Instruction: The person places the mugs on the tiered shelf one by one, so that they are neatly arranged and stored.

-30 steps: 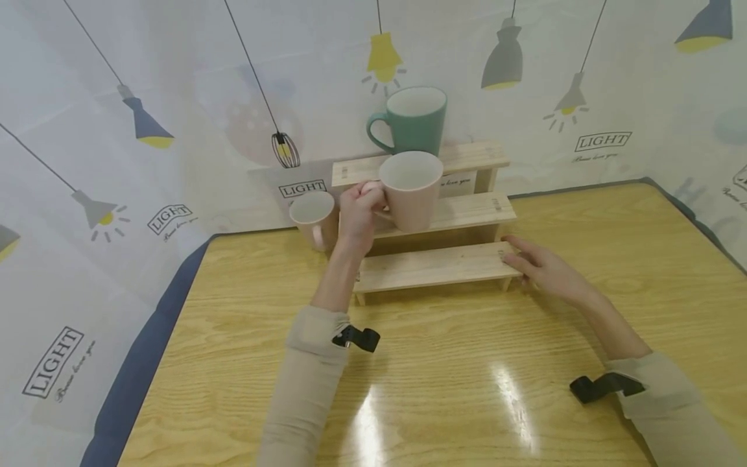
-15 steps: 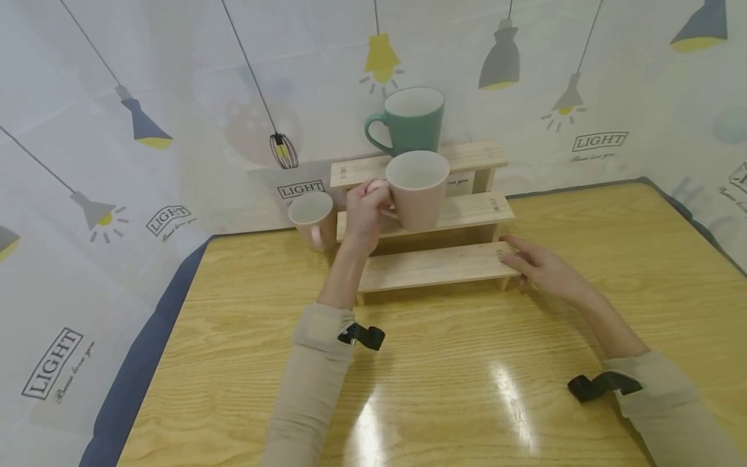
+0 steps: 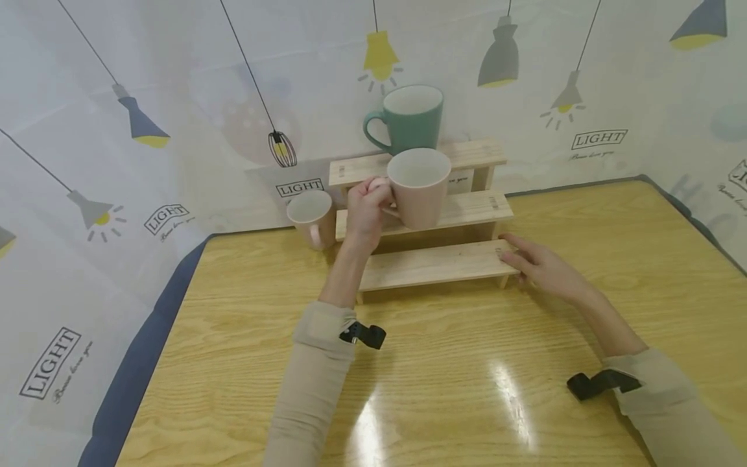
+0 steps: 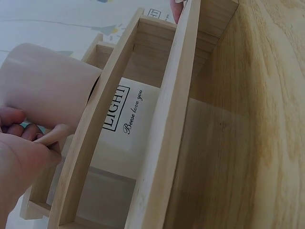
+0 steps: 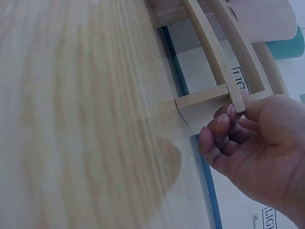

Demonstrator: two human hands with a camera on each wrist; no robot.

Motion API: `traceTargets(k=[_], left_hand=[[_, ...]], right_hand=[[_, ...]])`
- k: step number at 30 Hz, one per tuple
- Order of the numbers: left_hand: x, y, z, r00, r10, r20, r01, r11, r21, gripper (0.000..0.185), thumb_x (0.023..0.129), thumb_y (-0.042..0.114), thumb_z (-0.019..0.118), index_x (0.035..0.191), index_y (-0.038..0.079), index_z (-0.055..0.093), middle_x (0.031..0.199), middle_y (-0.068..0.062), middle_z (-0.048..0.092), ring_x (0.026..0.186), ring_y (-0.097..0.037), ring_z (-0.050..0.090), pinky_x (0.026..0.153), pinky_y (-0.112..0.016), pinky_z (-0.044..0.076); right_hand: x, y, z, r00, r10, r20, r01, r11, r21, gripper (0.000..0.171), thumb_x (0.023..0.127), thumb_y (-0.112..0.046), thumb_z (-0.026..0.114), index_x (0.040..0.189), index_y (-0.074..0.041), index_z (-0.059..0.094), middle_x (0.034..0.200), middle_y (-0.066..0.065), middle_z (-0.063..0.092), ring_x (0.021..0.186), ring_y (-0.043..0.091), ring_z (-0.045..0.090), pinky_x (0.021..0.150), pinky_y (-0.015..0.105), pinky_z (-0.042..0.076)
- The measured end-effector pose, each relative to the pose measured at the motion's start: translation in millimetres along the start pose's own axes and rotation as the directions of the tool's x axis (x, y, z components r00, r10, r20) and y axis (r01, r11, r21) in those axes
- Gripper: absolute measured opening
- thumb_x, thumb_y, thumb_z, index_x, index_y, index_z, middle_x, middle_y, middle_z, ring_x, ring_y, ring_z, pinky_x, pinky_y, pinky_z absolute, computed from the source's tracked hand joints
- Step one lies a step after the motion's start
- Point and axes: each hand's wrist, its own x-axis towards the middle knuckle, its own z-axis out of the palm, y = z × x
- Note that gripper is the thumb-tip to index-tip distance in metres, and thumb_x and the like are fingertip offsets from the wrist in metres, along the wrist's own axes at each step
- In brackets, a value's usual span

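Pink and glazed, the mug (image 3: pixel 418 186) sits on the middle step of a small wooden rack (image 3: pixel 434 264), and the left hand (image 3: pixel 364 211) grips its handle with the fingers curled tight round it. The left wrist view shows those fingers (image 4: pixel 21 125) wrapped by the mug's side (image 4: pixel 45 90), just above the edge of the middle step. The right hand (image 3: pixel 533 263) rests at the right end of the rack's lowest, nearest step; its fingers are only loosely bent, and in the right wrist view the thumb and fingertips (image 5: pixel 224 125) touch the end of the slat and the side piece (image 5: pixel 202 107) beneath it.

On the top, farthest step stands a green mug (image 3: pixel 407 120), upright with its handle to the left, right behind the pink one. A second, smaller pink mug (image 3: pixel 313 217) stands on the table just left of the rack, near the left hand. The rack sits at the far edge of a light wooden table (image 3: pixel 455 383), against a white backdrop (image 3: pixel 175 117) printed with hanging lamps and the word LIGHT. Both arms wear beige sleeves, each with a black clip (image 3: pixel 363 335) at the wrist.
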Motion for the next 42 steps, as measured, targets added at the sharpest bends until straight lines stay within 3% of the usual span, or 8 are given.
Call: traceTargets(k=[9, 21, 28, 35, 42], left_hand=[[-2.3, 3.0, -2.2, 1.000, 0.000, 0.014, 0.000, 1.000, 0.021, 0.028, 0.079, -0.017, 0.046, 0.065, 0.008, 0.044, 0.068, 0.001, 0.043, 0.070, -0.011, 0.043, 0.065, -0.022, 0.036], [-6.0, 4.2, -10.7, 0.999, 0.022, 0.044, -0.030, 0.983, 0.180, 0.026, 0.085, -0.012, 0.053, 0.074, 0.011, 0.046, 0.074, 0.004, 0.045, 0.077, -0.008, 0.046, 0.071, -0.022, 0.041], [-8.5, 3.5, -17.2, 0.995, -0.015, 0.102, -0.002, 0.986, 0.164, 0.020, 0.088, -0.010, 0.052, 0.093, 0.009, 0.049, 0.090, 0.000, 0.053, 0.086, -0.011, 0.053, 0.078, -0.024, 0.046], [-13.3, 6.8, -20.1, 0.994, -0.017, 0.110, -0.003, 0.984, 0.176, 0.034, 0.088, -0.013, 0.055, 0.118, 0.001, 0.047, 0.108, -0.004, 0.054, 0.097, -0.012, 0.054, 0.085, -0.023, 0.047], [-19.6, 13.1, -26.4, 0.996, 0.015, 0.089, -0.037, 0.968, 0.247, 0.045, 0.089, -0.011, 0.063, 0.129, -0.002, 0.045, 0.125, -0.014, 0.053, 0.112, -0.019, 0.052, 0.096, -0.029, 0.045]], right_hand=[[1.1, -0.1, 0.5, 1.000, -0.004, 0.003, 0.004, 1.000, 0.004, 0.064, 0.109, -0.034, 0.045, 0.159, -0.003, 0.021, 0.085, 0.014, 0.057, 0.072, 0.020, 0.055, 0.062, 0.032, 0.049], [1.6, -1.2, 1.2, 1.000, -0.002, 0.011, 0.002, 1.000, 0.017, 0.063, 0.109, -0.033, 0.043, 0.159, -0.003, 0.019, 0.089, 0.015, 0.055, 0.071, 0.020, 0.053, 0.062, 0.032, 0.049], [0.8, 0.4, 1.0, 1.000, -0.006, 0.008, 0.006, 1.000, 0.011, 0.063, 0.109, -0.033, 0.043, 0.159, -0.001, 0.019, 0.091, 0.015, 0.055, 0.071, 0.019, 0.053, 0.062, 0.031, 0.050], [0.2, 0.2, 1.7, 1.000, -0.011, 0.009, 0.011, 1.000, 0.023, 0.063, 0.109, -0.032, 0.043, 0.159, -0.001, 0.019, 0.091, 0.015, 0.054, 0.071, 0.019, 0.053, 0.063, 0.031, 0.051], [-0.3, 0.4, 1.7, 1.000, -0.022, -0.001, 0.022, 0.999, 0.025, 0.063, 0.109, -0.031, 0.044, 0.158, 0.000, 0.020, 0.091, 0.014, 0.055, 0.070, 0.018, 0.053, 0.061, 0.031, 0.050]])
